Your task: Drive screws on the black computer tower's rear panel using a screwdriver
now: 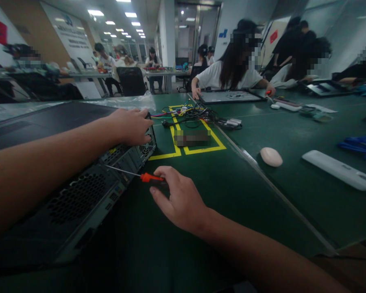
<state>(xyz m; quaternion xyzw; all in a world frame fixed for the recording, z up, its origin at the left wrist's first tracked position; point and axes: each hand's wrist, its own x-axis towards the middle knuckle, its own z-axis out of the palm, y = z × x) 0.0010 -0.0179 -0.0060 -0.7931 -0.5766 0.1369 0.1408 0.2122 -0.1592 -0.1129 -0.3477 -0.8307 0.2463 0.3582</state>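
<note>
A dark desktop computer case [57,118] lies on its side at the left, its back panel with vents and a fan grille facing me. Across its top far corner rests my left hand [129,126], fingers stretched out and apart near the edge. My right hand [183,199] is closed around the handle of a screwdriver [148,177] with an orange and dark grip. The thin metal shaft points left to the back panel. Its tip meets the panel close to a slot area under my left forearm; the exact contact point is too dim to make out.
Bundled cables [198,114] and a pixelated dark object [192,139] lie by yellow tape marks. To the right are a pale computer mouse [271,157], a long white device [338,170] and blue cloth [361,147]. Opposite, a person [234,73] handles a flat panel.
</note>
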